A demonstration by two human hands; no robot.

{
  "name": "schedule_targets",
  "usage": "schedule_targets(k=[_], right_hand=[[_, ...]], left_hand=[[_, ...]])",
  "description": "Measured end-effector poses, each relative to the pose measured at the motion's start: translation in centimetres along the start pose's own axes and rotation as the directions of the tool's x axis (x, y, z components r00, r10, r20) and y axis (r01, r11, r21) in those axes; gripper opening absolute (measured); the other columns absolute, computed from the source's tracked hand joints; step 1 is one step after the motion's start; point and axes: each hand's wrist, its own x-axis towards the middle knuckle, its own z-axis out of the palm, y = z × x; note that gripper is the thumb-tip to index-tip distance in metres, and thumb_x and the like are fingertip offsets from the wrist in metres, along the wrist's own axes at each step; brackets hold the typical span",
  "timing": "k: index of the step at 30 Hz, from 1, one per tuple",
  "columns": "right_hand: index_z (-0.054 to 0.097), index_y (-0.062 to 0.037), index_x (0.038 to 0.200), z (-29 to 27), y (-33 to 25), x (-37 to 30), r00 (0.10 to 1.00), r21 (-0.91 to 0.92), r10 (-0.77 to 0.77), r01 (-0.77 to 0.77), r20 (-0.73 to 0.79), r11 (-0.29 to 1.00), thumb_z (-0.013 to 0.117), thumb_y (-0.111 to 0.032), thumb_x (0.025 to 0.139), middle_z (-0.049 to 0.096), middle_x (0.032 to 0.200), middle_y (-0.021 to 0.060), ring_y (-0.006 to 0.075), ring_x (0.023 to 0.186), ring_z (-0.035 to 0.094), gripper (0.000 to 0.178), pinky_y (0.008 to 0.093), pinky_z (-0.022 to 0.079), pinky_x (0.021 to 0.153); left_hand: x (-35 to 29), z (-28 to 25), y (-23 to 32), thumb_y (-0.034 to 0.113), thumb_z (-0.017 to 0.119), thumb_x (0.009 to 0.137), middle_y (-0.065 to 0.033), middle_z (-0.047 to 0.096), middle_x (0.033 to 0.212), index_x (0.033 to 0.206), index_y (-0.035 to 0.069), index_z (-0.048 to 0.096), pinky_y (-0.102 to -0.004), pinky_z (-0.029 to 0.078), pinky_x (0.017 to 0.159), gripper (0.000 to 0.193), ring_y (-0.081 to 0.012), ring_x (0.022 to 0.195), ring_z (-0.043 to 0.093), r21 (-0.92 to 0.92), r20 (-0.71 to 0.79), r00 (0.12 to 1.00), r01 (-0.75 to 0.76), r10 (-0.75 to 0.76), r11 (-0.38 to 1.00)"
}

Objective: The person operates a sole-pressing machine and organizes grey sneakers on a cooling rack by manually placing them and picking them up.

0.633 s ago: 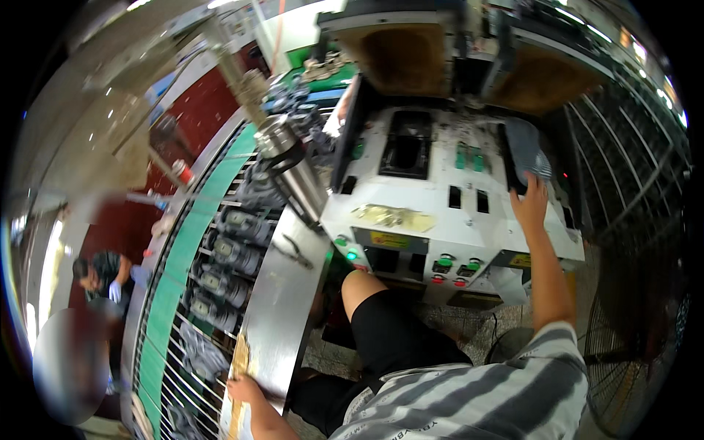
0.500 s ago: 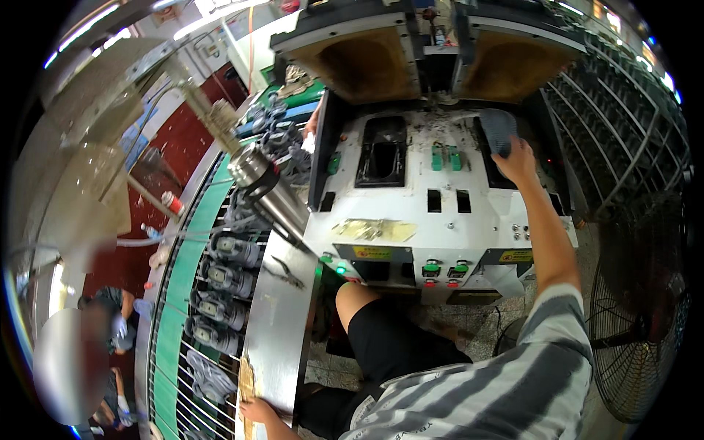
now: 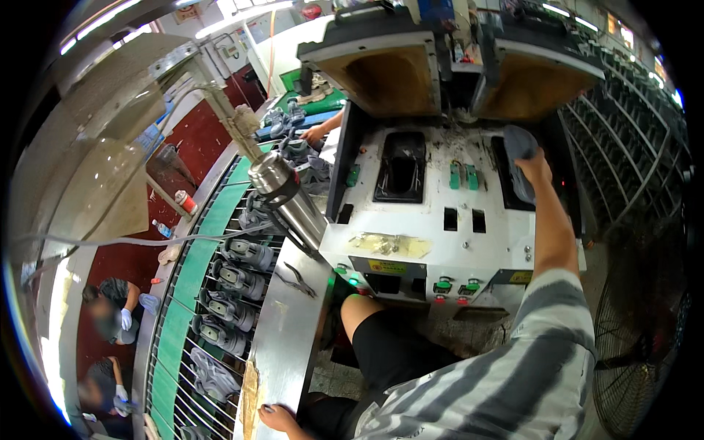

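My right hand [image 3: 534, 169] grips a grey shoe [image 3: 521, 144], held on its long side over the right black-lined recess [image 3: 506, 176] in the white top of a press machine [image 3: 440, 242]. The hand covers part of the shoe. Near the lower edge, my left hand [image 3: 277, 419] rests at the metal bench top [image 3: 282, 352], its fingers curled, next to a brownish tape strip [image 3: 250, 400]. What the left fingers hold, if anything, is too small to make out.
Two raised lids [image 3: 381, 73] stand over the machine. A steel flask [image 3: 282, 187] and pliers [image 3: 295, 280] are on the bench. Left of it, grey shoes [image 3: 227, 308] lie on a roller rack beside a green belt [image 3: 187, 308]. A co-worker's hand [image 3: 315, 134] touches shoes. A fan [image 3: 634, 345] stands at right.
My right hand has turned the shoe, which now stands more on edge. My left hand has come off the tape strip toward the right. A co-worker's hand now shows more fully. The view has shifted.
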Motion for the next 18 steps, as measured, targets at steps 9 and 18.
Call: schedule_targets(k=[9, 18], right_hand=[[0.031, 0.0061, 0.141, 2.6, 9.4, -10.4, 0.758, 0.49, -0.086, 0.499, -0.647, 0.715, 0.075, -0.021, 0.069, 0.038, 0.141, 0.0261, 0.0399, 0.13, 0.039, 0.088, 0.0454, 0.034, 0.106], [0.038, 0.004, 0.138, 3.8, 10.5, -25.7, 1.0, 0.987, -0.009, 0.024, -0.023, 0.161, 0.072, -0.006, 0.073, 0.042, 0.143, 0.0114, 0.0267, 0.125, 0.046, 0.074, 0.035, 0.035, 0.106]], left_hand=[[-0.2, -0.8, 1.2, 0.009, 0.058, 0.073, -0.0239, 0.059, 0.108, 0.1, -0.007, 0.062, -0.0463, 0.043, 0.092, 0.031, -0.0403, 0.104, 0.054, -0.026, -0.105, 0.994, -0.013, 0.01, 1.0], [-5.2, 0.9, 10.9, 0.009, 0.069, 0.07, -0.018, 0.057, 0.108, 0.105, 0.002, 0.061, -0.0443, 0.039, 0.098, 0.037, -0.0371, 0.107, 0.051, -0.633, 0.08, 0.94, -0.209, 0.331, 0.745]])
